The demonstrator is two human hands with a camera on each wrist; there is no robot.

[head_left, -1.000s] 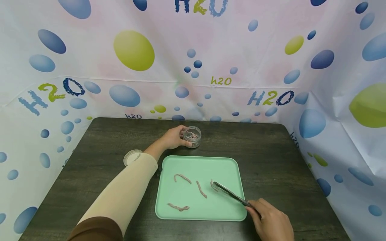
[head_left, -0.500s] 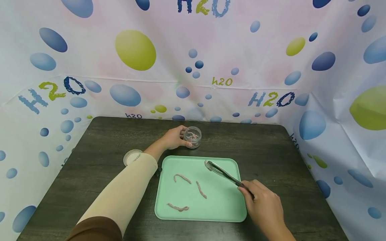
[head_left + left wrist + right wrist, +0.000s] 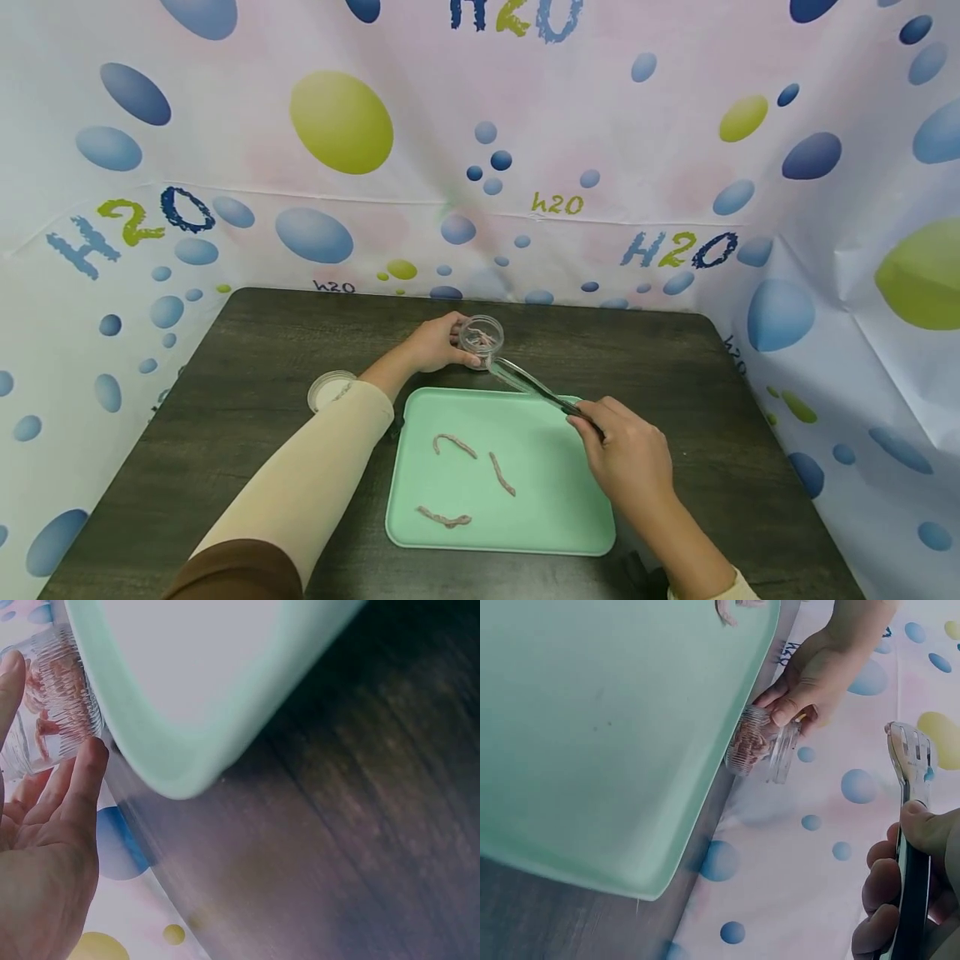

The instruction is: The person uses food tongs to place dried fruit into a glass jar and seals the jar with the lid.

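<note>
My left hand [image 3: 435, 343] grips a clear glass jar [image 3: 482, 336] at the back of the table, thumb and fingers round its side. Thin pinkish worm-like strands [image 3: 748, 746] show inside the jar, its top uncovered. In my right hand [image 3: 628, 450] is a pair of metal tongs [image 3: 534, 387] with slotted, fork-like ends. The tongs' tips overlap the jar's near side in the head view; in the right wrist view a small pinkish bit shows at one tip. Strands also lie apart on the green tray [image 3: 555, 525]: a curved one [image 3: 456, 445], a straighter one [image 3: 502, 473] and a twisted one [image 3: 446, 517].
A round lid [image 3: 327, 390] lies on the dark wooden table [image 3: 262, 350], left of the tray and beside my left forearm. A white sheet [image 3: 600, 108] printed with blue and green spots hangs behind and at both sides. The tray's raised back edge sits just before the jar.
My right hand has lifted a strand off the tray's right part with the tongs and moved left and away to the jar. My left hand and the jar stay put.
</note>
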